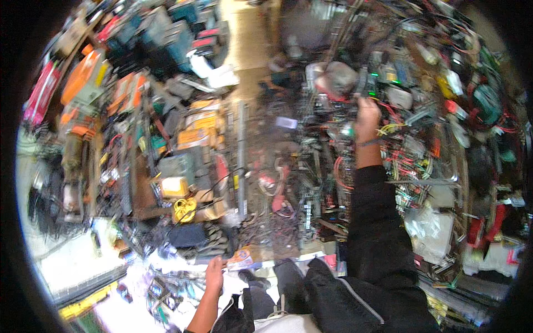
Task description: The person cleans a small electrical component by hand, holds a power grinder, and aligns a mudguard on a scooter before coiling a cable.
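Observation:
My right arm, in a black sleeve, stretches forward over a dense spread of electronic parts and cables. At its end my right hand (367, 117) is next to a dark device with small green lights (373, 83). Blur smears its fingers, so I cannot tell whether they grip anything. A rounded grey object (337, 79) lies just left of that hand, and yellow wires (390, 129) are to its right. Low in the view, my left hand (215, 273) is beside an orange and white packet (240, 257); whether it touches the packet is unclear.
Several yellow boxes (201, 123) are stacked left of centre, above a coil of yellow cable (185, 210). A long metal bar (242, 161) runs lengthwise there. Orange cases (83, 77) stand at the far left. A clear plastic bag (430, 227) lies at right.

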{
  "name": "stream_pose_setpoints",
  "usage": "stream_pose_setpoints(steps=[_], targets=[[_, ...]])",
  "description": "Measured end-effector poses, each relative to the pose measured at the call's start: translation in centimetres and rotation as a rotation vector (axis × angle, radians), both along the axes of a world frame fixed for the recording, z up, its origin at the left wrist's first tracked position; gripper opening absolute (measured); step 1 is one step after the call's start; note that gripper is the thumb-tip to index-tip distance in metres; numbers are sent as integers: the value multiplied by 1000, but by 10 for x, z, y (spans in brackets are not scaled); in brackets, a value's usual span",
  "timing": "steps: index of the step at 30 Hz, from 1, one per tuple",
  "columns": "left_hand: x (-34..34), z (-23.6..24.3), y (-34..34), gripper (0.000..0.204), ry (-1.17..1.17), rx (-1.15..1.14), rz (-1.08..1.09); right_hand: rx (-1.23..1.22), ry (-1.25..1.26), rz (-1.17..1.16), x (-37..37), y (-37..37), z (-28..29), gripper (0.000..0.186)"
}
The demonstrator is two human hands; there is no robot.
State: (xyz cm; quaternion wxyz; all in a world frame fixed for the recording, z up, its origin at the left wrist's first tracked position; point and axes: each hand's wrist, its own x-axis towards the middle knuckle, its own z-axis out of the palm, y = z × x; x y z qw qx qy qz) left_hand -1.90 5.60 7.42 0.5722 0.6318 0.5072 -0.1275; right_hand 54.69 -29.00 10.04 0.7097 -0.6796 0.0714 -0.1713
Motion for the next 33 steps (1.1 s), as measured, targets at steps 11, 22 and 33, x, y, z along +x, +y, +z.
stream_pose_setpoints(steps=[11,22,33], targets=[[19,72,42,36,-213,242,-143,-619,417,-212,17,-17,-21,61],[107,138,169,30,-441,880,-212,-681,236,-246,6,-17,-25,75],[168,105,260,55,-262,1487,-745,-831,129,-348,14,-36,-25,69]])
